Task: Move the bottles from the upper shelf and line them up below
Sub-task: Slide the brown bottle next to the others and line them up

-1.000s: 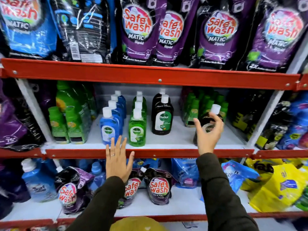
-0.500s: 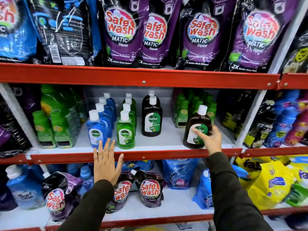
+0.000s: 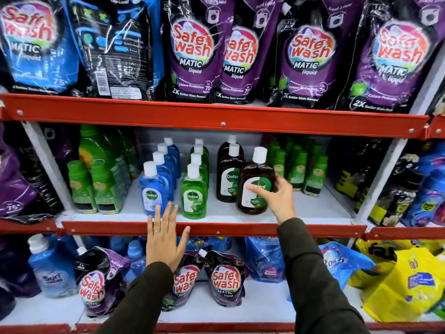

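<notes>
On the middle shelf stand rows of white-capped Dettol bottles: a blue row, a green row and a dark brown row. My right hand grips a brown Dettol bottle from its right side, thumb across the label. The bottle leans slightly left, at the front of the brown row, its base at the shelf surface. My left hand is spread flat, fingers apart, over the red shelf edge below the blue bottles, holding nothing.
Safe Wash pouches fill the top shelf. Small green bottles crowd the right of the middle shelf, larger green ones the left. Pouches, a Surf bottle and yellow packs lie on the bottom shelf.
My right hand has carried the brown bottle leftward along the middle shelf, from the right side to the front of the brown row. My left hand stays spread at the shelf edge.
</notes>
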{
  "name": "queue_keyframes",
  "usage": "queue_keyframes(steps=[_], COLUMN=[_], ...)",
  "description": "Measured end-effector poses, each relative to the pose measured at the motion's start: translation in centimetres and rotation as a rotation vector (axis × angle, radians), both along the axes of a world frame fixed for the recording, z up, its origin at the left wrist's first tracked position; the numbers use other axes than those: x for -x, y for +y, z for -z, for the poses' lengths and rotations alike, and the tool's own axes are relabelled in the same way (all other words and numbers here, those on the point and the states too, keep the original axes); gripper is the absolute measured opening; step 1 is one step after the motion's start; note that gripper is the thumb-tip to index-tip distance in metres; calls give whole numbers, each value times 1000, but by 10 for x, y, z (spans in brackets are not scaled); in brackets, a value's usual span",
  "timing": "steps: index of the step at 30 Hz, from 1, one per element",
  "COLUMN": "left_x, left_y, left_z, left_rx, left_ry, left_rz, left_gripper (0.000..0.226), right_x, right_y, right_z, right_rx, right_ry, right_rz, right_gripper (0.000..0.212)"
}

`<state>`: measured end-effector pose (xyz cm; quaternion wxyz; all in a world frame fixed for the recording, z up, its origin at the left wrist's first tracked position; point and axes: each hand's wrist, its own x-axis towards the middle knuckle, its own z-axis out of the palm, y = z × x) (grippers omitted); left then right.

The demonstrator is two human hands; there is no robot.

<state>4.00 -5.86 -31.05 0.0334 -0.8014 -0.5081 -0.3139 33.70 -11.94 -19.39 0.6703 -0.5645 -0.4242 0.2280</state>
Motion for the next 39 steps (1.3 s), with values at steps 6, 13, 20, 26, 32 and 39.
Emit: queue_keyframes(steps=[6, 13, 20, 26, 32, 39], left_x=[1, 1, -10, -63, -121, -129], left_y=[1, 6, -4, -24, -35, -25], left_z=[1, 7, 10, -20, -64, -73], left_rx=[11, 6, -38, -1, 556, 719], left_ry=[13, 10, -75, -265, -747, -835], left_rz=[-2, 22, 48, 418, 472, 423], left_gripper=[81, 83, 81, 74, 98, 82], right_x=[30, 35, 37, 47, 52, 56], right_y=[26, 34, 33, 14, -1, -7], right_z=[12, 25, 28, 36, 40, 48], right_rx=[49, 46, 51, 34, 47, 47], right_ry=[-36, 19, -2, 49, 113, 130], right_rz=[-56, -54, -107, -42, -111, -141], right_gripper=[48, 50, 59, 75, 71, 59])
